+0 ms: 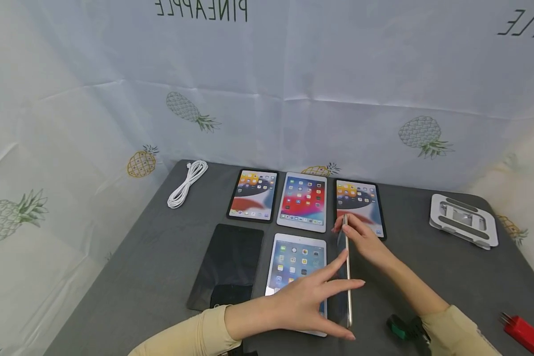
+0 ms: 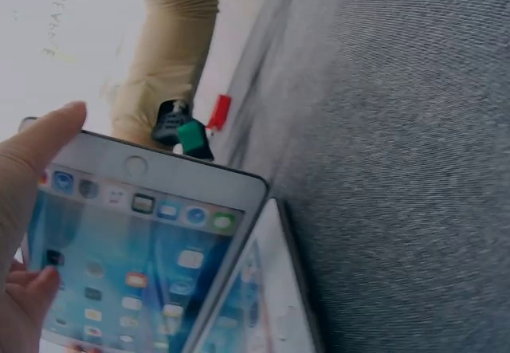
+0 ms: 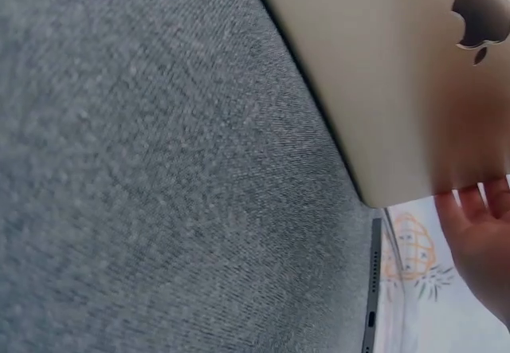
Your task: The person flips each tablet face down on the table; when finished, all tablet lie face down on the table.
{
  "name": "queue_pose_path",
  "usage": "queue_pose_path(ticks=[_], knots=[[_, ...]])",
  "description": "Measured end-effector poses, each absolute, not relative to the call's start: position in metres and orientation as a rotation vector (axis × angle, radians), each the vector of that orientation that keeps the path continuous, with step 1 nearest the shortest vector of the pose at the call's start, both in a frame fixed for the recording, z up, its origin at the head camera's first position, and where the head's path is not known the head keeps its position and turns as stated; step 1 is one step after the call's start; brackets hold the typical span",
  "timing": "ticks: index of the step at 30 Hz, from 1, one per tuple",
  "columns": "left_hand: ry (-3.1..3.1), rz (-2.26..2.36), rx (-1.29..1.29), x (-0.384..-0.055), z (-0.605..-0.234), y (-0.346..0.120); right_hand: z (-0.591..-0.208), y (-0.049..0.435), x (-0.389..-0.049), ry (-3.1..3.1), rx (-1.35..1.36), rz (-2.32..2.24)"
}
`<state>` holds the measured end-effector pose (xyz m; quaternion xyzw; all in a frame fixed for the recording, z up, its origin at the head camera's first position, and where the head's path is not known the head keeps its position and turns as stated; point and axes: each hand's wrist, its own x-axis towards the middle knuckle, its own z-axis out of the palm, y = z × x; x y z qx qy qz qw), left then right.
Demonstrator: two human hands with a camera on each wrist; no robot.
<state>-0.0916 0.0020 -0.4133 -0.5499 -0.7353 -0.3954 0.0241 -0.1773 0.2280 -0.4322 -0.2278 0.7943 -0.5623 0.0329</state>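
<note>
A tablet (image 1: pixel 349 309) with a white front and a gold back stands on its long edge, screen facing left. At its far end my right hand (image 1: pixel 371 245) pinches it, fingers spread to both faces; the right wrist view shows fingertips on the gold back (image 3: pixel 374 82). My left hand (image 1: pixel 293 304) reaches across the tablet's screen side, fingers spread and straight, fingertips at the upper edge. The lit screen (image 2: pixel 151 241) with its home button fills much of the left wrist view. A lit white tablet (image 1: pixel 293 257) lies flat just left, partly beneath my left forearm.
A dark-screened black tablet (image 1: pixel 233 252) lies at left. Behind stand out three lit tablets in a row: one black (image 1: pixel 252 195), one white (image 1: pixel 302 201), one black (image 1: pixel 359 198). A coiled white cable (image 1: pixel 187 185), a folded stand (image 1: pixel 464 221) and a red plug (image 1: pixel 526 334) lie around.
</note>
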Motion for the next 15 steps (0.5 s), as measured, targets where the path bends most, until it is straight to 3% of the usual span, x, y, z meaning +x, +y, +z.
queue_pose_path(ticks=[8,15], knots=[[-2.152,-1.306,-1.623,-0.091,-0.425,0.003,-0.444,0.218,-0.185,2.243,-0.937,-1.959],[-2.313,-1.374,-1.554,-0.082,-0.435,0.007,-0.439,0.222,-0.179,2.524,-0.633,-1.731]])
